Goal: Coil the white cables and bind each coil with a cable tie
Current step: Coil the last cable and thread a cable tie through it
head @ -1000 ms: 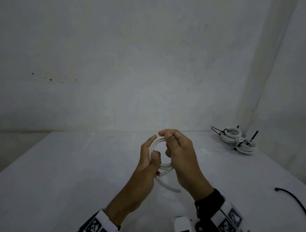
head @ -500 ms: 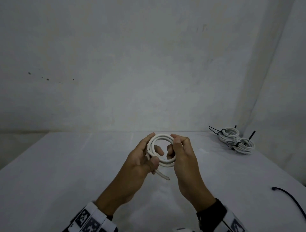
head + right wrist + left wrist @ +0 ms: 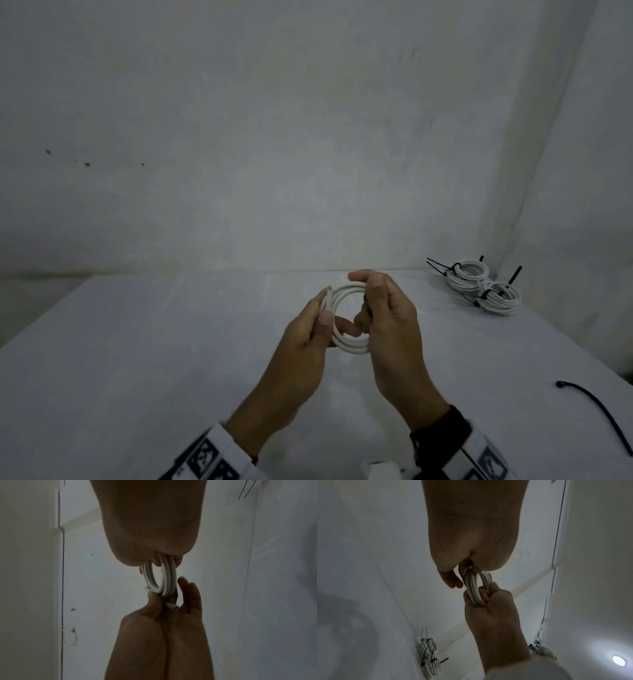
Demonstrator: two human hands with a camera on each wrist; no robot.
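A white cable (image 3: 346, 343) is wound into a small coil held upright above the table (image 3: 137, 342). My left hand (image 3: 318, 315) pinches the coil's left side, thumb in front, with a cable end at its fingertips. My right hand (image 3: 375, 301) grips the right side, its fingers curled over the top. The left wrist view shows the coil (image 3: 473, 588) edge-on between the left hand (image 3: 453, 580) and the right hand (image 3: 488, 601). The right wrist view shows the same coil (image 3: 169, 577) between the right hand (image 3: 154, 558) and the left hand (image 3: 164, 601).
Two bound white coils (image 3: 468, 277) (image 3: 501, 298) with black cable ties lie at the table's far right corner, also seen as bound coils (image 3: 429, 655) in the left wrist view. A loose black cable tie (image 3: 597, 411) lies near the right edge. Walls close behind and to the right.
The loose tail that hung below the coil has been wound in, so no end dangles now. Both hands shifted their grip round the coil.
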